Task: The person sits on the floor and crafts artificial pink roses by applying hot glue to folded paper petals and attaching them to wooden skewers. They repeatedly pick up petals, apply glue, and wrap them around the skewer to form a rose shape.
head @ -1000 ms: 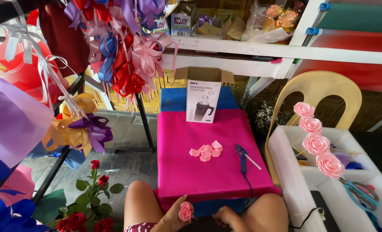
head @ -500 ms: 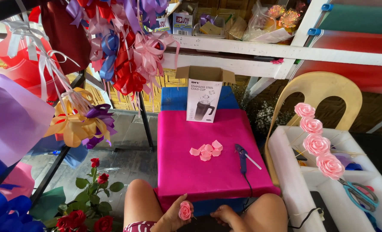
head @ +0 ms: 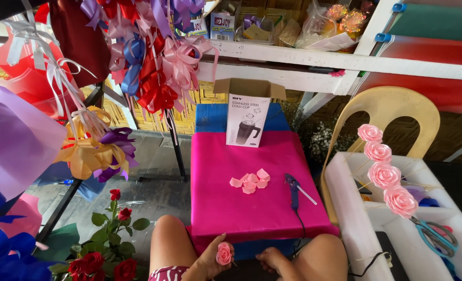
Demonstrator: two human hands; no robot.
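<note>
My left hand sits at the bottom edge between my knees and holds a small pink ribbon rose upright. My right hand rests low beside it, just under the front edge of the magenta cloth-covered table; its fingers look curled and I cannot tell whether it holds anything. On the table lie several loose pink petal pieces and a dark blue glue gun with a white stick, its cord trailing toward my right knee.
A white product box stands at the table's back. Finished pink roses on sticks rise from a white bin at right, with blue scissors. A beige plastic chair, hanging ribbon bows and red roses surround me.
The yellow and purple ribbon bunch at left swings slightly. My hands and the rose stay in place.
</note>
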